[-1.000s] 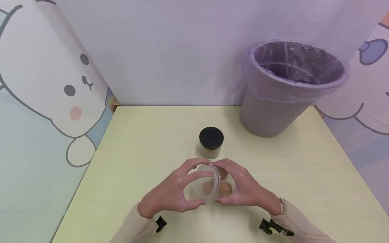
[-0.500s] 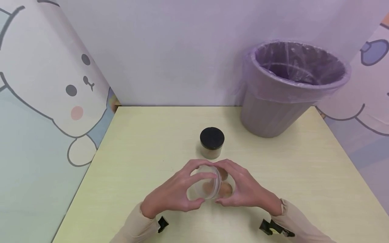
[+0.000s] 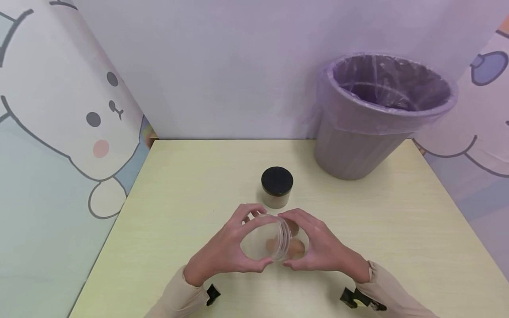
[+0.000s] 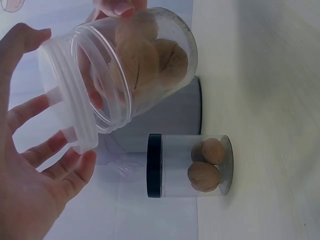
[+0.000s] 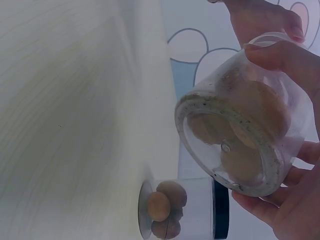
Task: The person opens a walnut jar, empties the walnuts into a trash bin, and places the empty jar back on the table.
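Observation:
My left hand (image 3: pixel 224 249) grips a translucent lid (image 4: pixel 75 100) by its rim, thumb on one side and fingers on the other. The lid stands at the mouth of a clear jar (image 5: pixel 272 165), and in the left wrist view a gap shows between them. Curled round the jar's body, my right hand (image 3: pixel 324 245) holds it tilted above the table. Inside lie several walnuts (image 4: pixel 137 65). Behind the hands stands a second clear jar (image 3: pixel 275 201), upright, with a black lid (image 3: pixel 277 180) and walnuts (image 4: pixel 204 176) at its bottom.
A grey bin (image 3: pixel 350 154) with a purple plastic liner (image 3: pixel 397 121) stands at the table's back right. The pale yellow table (image 3: pixel 191 176) meets a plain wall (image 3: pixel 222 70) behind. Cartoon-printed panels (image 3: pixel 51 132) flank both sides.
My left hand's fingers have shifted on the lid: the index finger has drawn up to its rim and the thumb has moved right. The right hand and the black-lidded jar stay almost still.

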`<state>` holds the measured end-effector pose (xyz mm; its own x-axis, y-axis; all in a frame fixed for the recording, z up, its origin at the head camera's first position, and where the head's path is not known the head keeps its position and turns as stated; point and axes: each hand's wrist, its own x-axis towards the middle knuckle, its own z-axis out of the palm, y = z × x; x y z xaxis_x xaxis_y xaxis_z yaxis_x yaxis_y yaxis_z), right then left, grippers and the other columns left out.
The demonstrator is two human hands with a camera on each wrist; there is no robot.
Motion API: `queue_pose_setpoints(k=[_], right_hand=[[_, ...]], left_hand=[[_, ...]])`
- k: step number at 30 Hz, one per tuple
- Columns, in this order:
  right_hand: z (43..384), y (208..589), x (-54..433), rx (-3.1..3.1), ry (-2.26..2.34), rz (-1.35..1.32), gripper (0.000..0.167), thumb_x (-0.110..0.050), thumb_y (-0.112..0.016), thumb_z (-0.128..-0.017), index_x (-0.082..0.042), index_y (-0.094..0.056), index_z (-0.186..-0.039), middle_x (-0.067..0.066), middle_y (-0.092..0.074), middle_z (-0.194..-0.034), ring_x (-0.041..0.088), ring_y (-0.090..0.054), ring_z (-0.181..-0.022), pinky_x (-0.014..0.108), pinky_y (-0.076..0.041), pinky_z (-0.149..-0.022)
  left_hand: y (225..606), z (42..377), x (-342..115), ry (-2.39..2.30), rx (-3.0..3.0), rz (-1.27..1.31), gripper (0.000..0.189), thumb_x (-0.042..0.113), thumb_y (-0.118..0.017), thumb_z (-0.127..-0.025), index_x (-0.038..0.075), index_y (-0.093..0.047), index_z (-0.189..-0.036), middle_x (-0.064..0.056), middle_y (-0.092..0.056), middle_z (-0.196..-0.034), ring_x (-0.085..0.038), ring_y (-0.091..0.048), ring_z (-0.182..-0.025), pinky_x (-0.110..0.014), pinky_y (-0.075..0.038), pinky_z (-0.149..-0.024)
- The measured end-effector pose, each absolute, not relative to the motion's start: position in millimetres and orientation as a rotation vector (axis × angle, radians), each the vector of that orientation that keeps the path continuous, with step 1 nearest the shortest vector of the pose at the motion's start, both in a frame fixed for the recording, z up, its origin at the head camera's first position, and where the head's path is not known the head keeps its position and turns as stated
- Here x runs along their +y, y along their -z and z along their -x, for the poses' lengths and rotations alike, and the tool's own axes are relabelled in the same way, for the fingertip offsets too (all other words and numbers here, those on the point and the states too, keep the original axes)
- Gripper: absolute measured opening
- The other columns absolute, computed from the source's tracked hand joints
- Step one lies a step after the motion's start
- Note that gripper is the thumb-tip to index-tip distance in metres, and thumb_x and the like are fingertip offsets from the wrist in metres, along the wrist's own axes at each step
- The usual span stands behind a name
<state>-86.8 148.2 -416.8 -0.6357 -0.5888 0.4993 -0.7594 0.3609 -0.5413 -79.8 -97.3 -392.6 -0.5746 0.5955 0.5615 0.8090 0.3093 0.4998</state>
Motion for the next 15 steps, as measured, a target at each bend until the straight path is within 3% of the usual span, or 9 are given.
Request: queue_pose_setpoints(k=[15], right_hand=[[86.9,413.4,156.1,-2.386,-1.149,-1.193,0.091,-0.030,-0.090,-0.051,-0.013,-0.050,-0.131,-0.005,-0.056,-0.120,0.007,-0.054,-0.101,0.031,-0.049,-0.081]], left_hand=[[393.4,80.1,-103.8,1.132,-2.310,1.221,0.070,0.035,-0.080,-0.066,0.019,-0.055,-0.129,-0.004,-0.044,-0.123,-0.017,-0.042,-0.108,-0.028,-0.045,-0.079]])
